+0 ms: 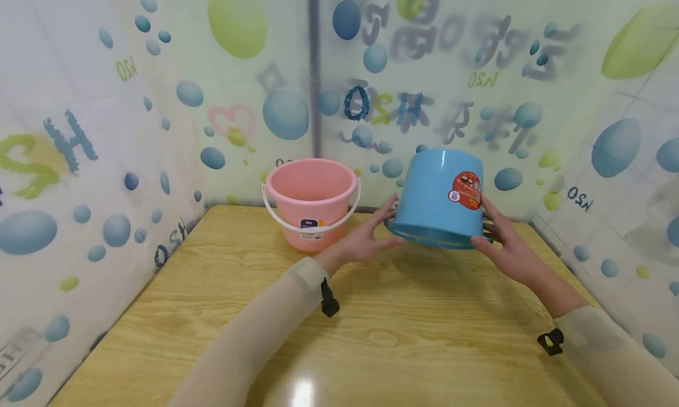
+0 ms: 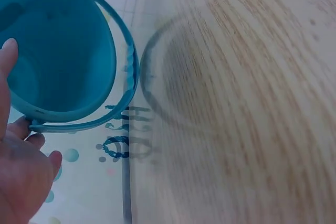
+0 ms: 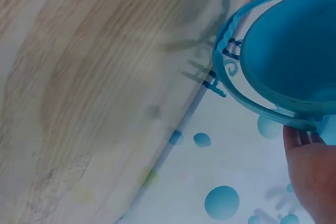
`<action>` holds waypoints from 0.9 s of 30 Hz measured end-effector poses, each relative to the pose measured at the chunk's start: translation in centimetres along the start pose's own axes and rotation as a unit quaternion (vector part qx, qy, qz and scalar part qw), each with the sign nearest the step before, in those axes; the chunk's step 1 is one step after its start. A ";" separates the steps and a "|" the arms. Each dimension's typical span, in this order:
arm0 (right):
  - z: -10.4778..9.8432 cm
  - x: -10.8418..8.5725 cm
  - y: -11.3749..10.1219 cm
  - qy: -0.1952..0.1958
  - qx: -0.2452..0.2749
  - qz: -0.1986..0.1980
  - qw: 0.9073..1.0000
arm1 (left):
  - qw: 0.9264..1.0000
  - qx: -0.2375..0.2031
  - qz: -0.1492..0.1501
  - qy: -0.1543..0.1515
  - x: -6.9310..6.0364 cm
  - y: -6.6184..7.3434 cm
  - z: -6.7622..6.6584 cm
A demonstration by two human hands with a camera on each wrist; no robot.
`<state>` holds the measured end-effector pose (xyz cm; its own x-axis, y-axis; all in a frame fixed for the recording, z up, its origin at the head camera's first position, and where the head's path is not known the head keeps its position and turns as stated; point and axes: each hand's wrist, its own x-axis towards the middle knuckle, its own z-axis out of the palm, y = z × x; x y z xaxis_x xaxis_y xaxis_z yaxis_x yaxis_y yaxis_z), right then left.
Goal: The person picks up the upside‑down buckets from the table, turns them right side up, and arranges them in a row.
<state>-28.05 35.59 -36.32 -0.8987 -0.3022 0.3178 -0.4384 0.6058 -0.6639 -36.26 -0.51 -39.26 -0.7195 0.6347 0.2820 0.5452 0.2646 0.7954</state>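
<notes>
Upside down and slightly tilted, a blue bucket with a red round sticker is held up over the wooden table. My left hand grips it at the rim on the left, thumb toward the opening and fingers outside, as the left wrist view shows. On the opposite side my right hand holds the rim, its fingers partly hidden behind the bucket. Both wrist views look into the hollow inside, and the blue handle hangs away from the rim. Left of the blue bucket stands a pink bucket, upright.
A white handle droops across the front of the pink bucket. The wooden table reaches back to a curtain printed with blue and green dots, which also hangs along both sides.
</notes>
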 end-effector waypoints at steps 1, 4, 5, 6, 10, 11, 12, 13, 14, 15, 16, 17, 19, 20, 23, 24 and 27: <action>0.0 0.0 -0.1 0.004 0.004 -0.004 1.000 | 1.000 -0.002 0.003 0.003 -0.1 0.1 -0.1; 0.1 0.1 -0.6 0.018 0.011 -0.018 1.000 | 1.000 0.002 0.007 0.006 -0.3 0.3 -0.3; 0.1 0.1 -0.8 0.021 0.014 -0.020 0.999 | 1.000 0.003 0.009 0.006 -0.4 0.4 -0.3; 0.1 0.1 -1.0 0.024 0.016 -0.022 0.999 | 1.000 0.005 0.011 0.007 -0.4 0.4 -0.3; -0.1 0.0 -1.6 0.025 0.017 -0.020 0.999 | 1.000 0.002 0.026 0.013 -0.6 0.6 -0.6; -0.1 0.0 -1.7 0.023 0.016 -0.017 0.999 | 1.000 0.002 0.027 0.015 -0.6 0.7 -0.7; -0.1 0.0 -1.8 0.022 0.012 -0.013 1.000 | 0.999 0.000 0.029 0.017 -0.7 0.7 -0.8; -0.1 0.0 -1.9 0.020 0.009 -0.009 1.000 | 0.999 -0.002 0.031 0.018 -0.7 0.8 -0.9; -0.1 -0.1 -1.9 0.020 0.005 -0.005 1.000 | 0.999 -0.003 0.032 0.018 -0.7 0.8 -0.9; -0.1 -0.1 -2.0 0.018 0.003 0.002 1.000 | 0.999 -0.002 0.032 0.019 -0.8 0.9 -1.0; -0.1 -0.1 -2.1 0.018 0.001 0.008 1.000 | 0.999 -0.004 0.032 0.018 -0.8 1.0 -1.0; -0.1 -0.1 -2.1 0.015 0.000 0.016 1.000 | 0.999 -0.008 0.034 0.017 -0.8 1.1 -1.1; 0.0 -0.2 -2.3 0.014 -0.007 0.031 0.999 | 0.999 -0.024 0.044 0.013 -0.9 1.4 -1.3; 0.1 -0.2 -2.4 0.014 -0.008 0.038 0.999 | 0.998 -0.035 0.049 0.012 -0.9 1.5 -1.3; 0.2 -0.1 -2.5 0.010 -0.007 0.049 0.999 | 0.995 -0.074 0.068 0.005 -0.8 2.1 -1.5; 0.2 -0.1 -2.5 0.011 -0.006 0.047 0.999 | 0.994 -0.084 0.072 0.003 -0.8 2.3 -1.6; 0.2 -0.1 -2.6 0.018 0.013 0.035 0.999 | 0.993 -0.088 0.075 -0.001 -0.7 2.8 -1.7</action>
<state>-26.82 33.92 -34.72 -0.9269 -0.2334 0.2938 -0.3750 0.6050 -0.7024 -35.03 -1.46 -36.32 -0.6349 0.6585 0.4042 0.5632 0.0364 0.8255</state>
